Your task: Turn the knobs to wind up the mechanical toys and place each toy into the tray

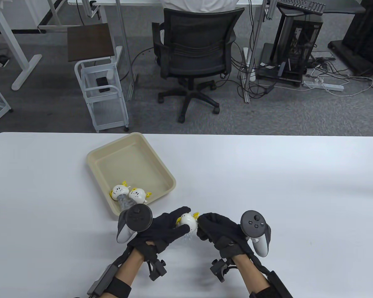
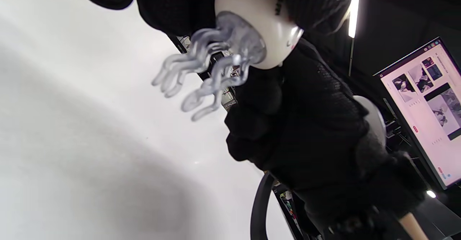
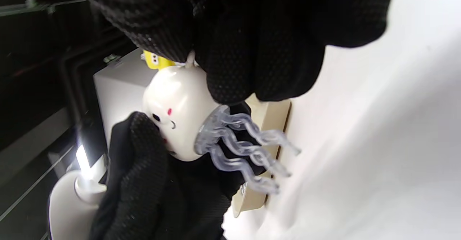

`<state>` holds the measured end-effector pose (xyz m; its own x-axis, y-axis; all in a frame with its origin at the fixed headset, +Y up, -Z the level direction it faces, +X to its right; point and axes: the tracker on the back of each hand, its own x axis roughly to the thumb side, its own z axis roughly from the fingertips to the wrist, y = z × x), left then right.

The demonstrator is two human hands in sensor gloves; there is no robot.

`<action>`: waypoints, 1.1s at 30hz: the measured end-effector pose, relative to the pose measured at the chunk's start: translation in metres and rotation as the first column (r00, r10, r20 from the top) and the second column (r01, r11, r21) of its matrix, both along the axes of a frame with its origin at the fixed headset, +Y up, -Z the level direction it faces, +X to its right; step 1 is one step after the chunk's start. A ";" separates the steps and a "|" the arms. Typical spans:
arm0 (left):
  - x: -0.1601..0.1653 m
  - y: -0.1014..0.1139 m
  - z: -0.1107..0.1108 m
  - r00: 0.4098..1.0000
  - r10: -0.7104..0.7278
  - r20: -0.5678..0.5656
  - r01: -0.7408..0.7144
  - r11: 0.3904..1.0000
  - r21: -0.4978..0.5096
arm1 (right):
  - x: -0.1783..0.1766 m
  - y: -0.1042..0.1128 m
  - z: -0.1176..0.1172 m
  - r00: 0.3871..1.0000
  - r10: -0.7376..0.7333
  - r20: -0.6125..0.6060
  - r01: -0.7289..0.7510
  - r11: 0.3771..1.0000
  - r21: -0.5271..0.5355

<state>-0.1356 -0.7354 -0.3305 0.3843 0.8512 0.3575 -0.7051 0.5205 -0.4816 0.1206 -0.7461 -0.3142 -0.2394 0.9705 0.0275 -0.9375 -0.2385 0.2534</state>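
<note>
A white jellyfish toy (image 1: 188,221) with clear tentacles and a yellow knob is held above the table near its front edge. My left hand (image 1: 169,228) cups the toy's round body (image 2: 252,20), fingers curled round it. My right hand (image 1: 211,228) pinches the yellow knob (image 3: 155,60) at the toy's top. Its clear tentacles (image 3: 248,150) hang free. Two more such toys (image 1: 127,195) lie in the near corner of the beige tray (image 1: 161,167), which sits left of centre.
The white table (image 1: 283,186) stretches wide to the right of my hands. Beyond its far edge stand an office chair (image 1: 195,59), a white trolley (image 1: 102,90) and computer gear on the floor.
</note>
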 end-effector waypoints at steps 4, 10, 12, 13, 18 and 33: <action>0.000 0.000 0.000 1.000 -0.018 0.002 0.018 1.000 -0.004 | -0.001 -0.001 0.001 1.000 0.011 0.015 -0.011 0.999 -0.034; -0.006 -0.003 -0.004 0.999 -0.004 -0.032 0.002 0.999 -0.053 | 0.002 0.008 0.002 0.998 0.059 0.000 -0.058 0.989 0.134; -0.006 -0.005 -0.005 0.999 0.014 -0.035 -0.017 0.997 -0.075 | 0.002 0.011 0.002 0.996 0.086 0.002 -0.085 0.983 0.162; -0.006 -0.006 -0.005 0.999 0.031 -0.034 -0.034 0.996 -0.087 | 0.001 0.012 0.002 0.994 0.107 -0.015 -0.102 0.978 0.180; -0.007 -0.007 -0.006 0.997 0.071 -0.034 -0.075 0.990 -0.119 | -0.005 0.013 0.004 0.985 0.166 -0.045 -0.149 0.955 0.257; -0.003 -0.003 -0.002 0.998 0.057 0.002 -0.057 0.996 -0.064 | -0.004 0.005 0.003 0.998 0.064 0.021 -0.066 0.994 0.091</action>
<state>-0.1385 -0.7387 -0.3326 0.3333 0.8929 0.3027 -0.7310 0.4475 -0.5151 0.1170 -0.7411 -0.3107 -0.3034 0.9464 0.1106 -0.9234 -0.3207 0.2109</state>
